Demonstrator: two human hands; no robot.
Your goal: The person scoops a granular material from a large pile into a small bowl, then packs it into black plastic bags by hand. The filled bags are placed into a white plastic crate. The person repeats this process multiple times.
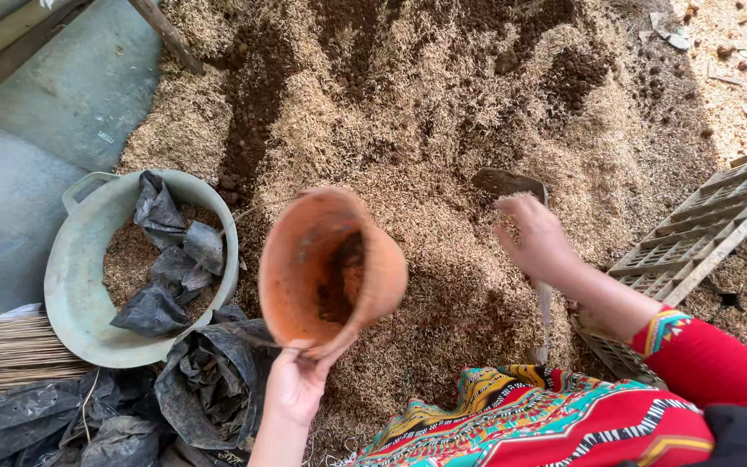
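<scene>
Terracotta-coloured and round, the pot [330, 268] is tilted with its mouth toward the camera; a dark streak of soil clings to its inner wall, and the rest of the interior looks bare. The left hand [294, 385] grips the pot by its lower rim, fingers closed on the edge. Left of that hand sits a pale green basin [75, 285] with a side handle, holding fine tan husk and several crumpled black plastic bags [170, 264]. More black plastic sheeting [201, 380] lies just below the basin, near the left wrist. A broad heap of straw-coloured husk mixed with dark crumbly soil [443, 147] spreads beyond both hands. The right hand [536, 238] is blurred; it appears clenched around the handle of a trowel [510, 183], whose flat metal blade rests on the heap just above the fingers. Right of that hand stands a grey plastic crate [706, 229] with a lattice wall.
</scene>
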